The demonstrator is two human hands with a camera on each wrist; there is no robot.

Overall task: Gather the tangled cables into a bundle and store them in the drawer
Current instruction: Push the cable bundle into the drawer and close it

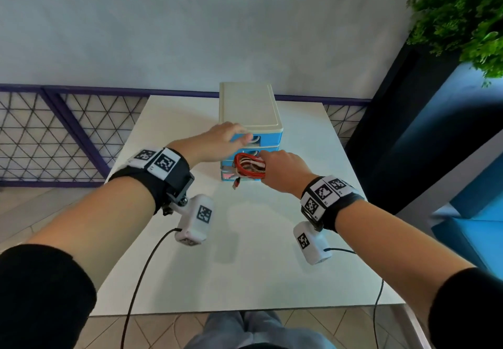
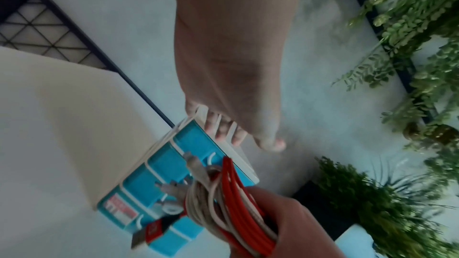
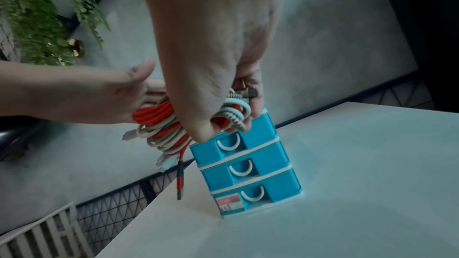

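The right hand (image 1: 283, 173) grips the coiled bundle of red and white cables (image 1: 250, 168) against the front of the blue-and-white plastic drawer unit (image 1: 250, 120), which stands toward the far edge of the white table (image 1: 258, 267). The left hand (image 1: 221, 140) rests, fingers extended, on the unit's top front edge, at the top drawer (image 1: 257, 139).

No text is legible; the red-and-white sticker (image 3: 229, 202) on the drawer unit (image 3: 250, 166) is blurred.

Red and off-white cables (image 1: 250, 168); blue drawers (image 3: 248, 166), cream-topped, perhaps; white table (image 1: 261, 267); black-and-white checkered wristbands (image 1: 160, 160)
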